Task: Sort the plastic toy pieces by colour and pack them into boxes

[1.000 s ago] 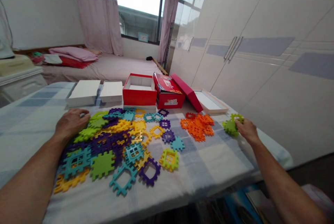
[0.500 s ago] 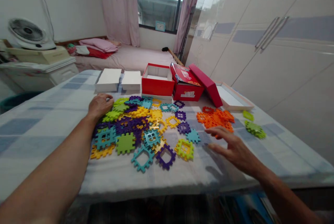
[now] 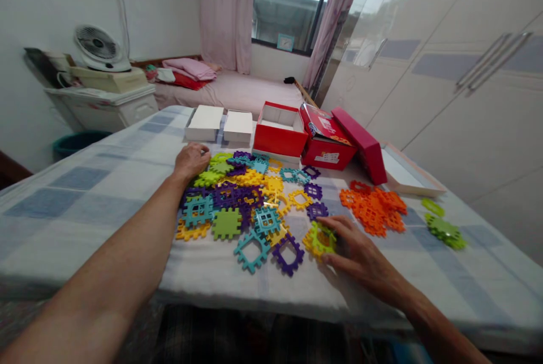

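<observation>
The right hand (image 3: 362,253) has its grip around the right side of a lime-green frame piece (image 3: 314,235), fingers at the far side and thumb at the near one; from here I can't tell whether they pinch it. The piece is square and notched along its rim, with yellow showing beneath it and through its opening. It sits at the right of the mixed pile (image 3: 229,194), just beside a purple frame (image 3: 290,268).

The left hand (image 3: 190,161) is at the pile's far left, fingers curled beside the lime pieces there; I can't tell whether that grip holds any.

Cloth runs between the lime-green frame piece and the orange pile (image 3: 375,211), and a strip of it lies between the purple frame and the near edge of the table (image 3: 203,279). A broad checked stretch spreads left of the left forearm. The green stack (image 3: 445,232) lies beyond the orange pile, towards the right. Along the far side, white boxes (image 3: 206,124), an open red box (image 3: 280,142) and a leaning red lid (image 3: 360,146) make a wall.
</observation>
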Motion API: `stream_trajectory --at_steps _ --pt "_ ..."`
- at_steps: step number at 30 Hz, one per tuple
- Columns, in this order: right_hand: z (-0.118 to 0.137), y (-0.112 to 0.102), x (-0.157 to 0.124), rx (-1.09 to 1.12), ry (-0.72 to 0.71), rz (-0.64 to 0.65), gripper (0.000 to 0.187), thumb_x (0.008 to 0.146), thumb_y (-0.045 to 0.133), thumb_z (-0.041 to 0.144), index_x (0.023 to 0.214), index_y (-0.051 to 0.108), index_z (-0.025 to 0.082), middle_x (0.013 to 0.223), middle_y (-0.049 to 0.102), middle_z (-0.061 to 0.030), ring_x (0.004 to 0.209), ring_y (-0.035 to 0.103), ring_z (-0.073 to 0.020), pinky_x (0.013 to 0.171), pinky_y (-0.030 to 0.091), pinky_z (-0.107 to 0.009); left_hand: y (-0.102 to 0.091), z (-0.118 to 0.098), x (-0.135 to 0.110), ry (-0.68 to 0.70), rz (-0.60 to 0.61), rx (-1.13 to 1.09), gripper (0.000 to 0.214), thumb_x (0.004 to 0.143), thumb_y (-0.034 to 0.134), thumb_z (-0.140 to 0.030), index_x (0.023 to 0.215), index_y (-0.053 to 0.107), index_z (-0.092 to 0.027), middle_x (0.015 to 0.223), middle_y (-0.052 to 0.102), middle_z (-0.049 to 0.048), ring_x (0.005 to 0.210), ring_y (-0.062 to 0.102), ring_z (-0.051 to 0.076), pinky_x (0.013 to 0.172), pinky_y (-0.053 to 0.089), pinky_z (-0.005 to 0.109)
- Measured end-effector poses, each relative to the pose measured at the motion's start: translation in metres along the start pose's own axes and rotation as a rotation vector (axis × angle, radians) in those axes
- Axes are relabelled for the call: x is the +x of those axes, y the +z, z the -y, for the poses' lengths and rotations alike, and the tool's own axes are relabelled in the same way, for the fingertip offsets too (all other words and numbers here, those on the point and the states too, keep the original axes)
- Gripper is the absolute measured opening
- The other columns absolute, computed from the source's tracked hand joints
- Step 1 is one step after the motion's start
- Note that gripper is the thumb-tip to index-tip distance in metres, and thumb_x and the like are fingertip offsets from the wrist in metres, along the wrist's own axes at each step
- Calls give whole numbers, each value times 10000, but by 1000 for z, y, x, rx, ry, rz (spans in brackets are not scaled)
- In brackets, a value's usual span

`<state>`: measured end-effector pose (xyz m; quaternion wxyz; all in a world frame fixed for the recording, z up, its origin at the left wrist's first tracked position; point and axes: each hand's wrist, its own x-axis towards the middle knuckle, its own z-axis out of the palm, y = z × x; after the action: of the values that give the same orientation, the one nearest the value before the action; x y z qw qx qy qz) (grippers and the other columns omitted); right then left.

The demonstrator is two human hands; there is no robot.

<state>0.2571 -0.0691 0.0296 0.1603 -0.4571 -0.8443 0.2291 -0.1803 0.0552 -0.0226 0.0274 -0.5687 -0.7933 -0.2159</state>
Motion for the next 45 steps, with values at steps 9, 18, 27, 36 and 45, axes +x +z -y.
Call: stream_trajectory --at_steps 9,18,27,36,45 --pt "80 26 48 4 -391 -64 524 758 562 208 1264 429 203 1255 483 -117 1168 460 -245 975 425 -409 0 -2 -2 11 -34 6 382 797 438 -291 1024 702 -135 1152 648 142 1078 587 256 959 443 328" --pt "124 86 98 -468 -591 -7 271 741 561 192 1005 513 155 981 596 -111 976 486 -267 898 372 -441 1 -2 -1 17 -35 21 380 810 430 -304 1027 705 -155 1140 654 130 1066 596 245 947 452 317" --pt "103 47 79 86 -421 -110 544 758 591 260 1267 413 188 1191 556 -96 1078 528 -214 918 434 -361 -4 -5 -4 28 3 51 410 812 403 -317 1056 689 -151 1171 646 126 1095 581 243 958 441 313" --pt "-72 -48 5 -218 269 -638 492 737 564 366 1171 517 138 1071 619 -133 952 593 -246 864 466 -406 -10 0 4 64 103 89 498 783 366 -366 1066 678 -101 1178 635 189 1090 582 324 922 456 413" --pt "-219 -144 -42 -517 913 -639 492 713 602 429 1080 611 101 1009 646 -217 916 616 -323 716 449 -400 -11 -1 2 58 94 92 509 788 367 -370 1071 682 -86 1191 623 219 1092 586 341 923 462 428"
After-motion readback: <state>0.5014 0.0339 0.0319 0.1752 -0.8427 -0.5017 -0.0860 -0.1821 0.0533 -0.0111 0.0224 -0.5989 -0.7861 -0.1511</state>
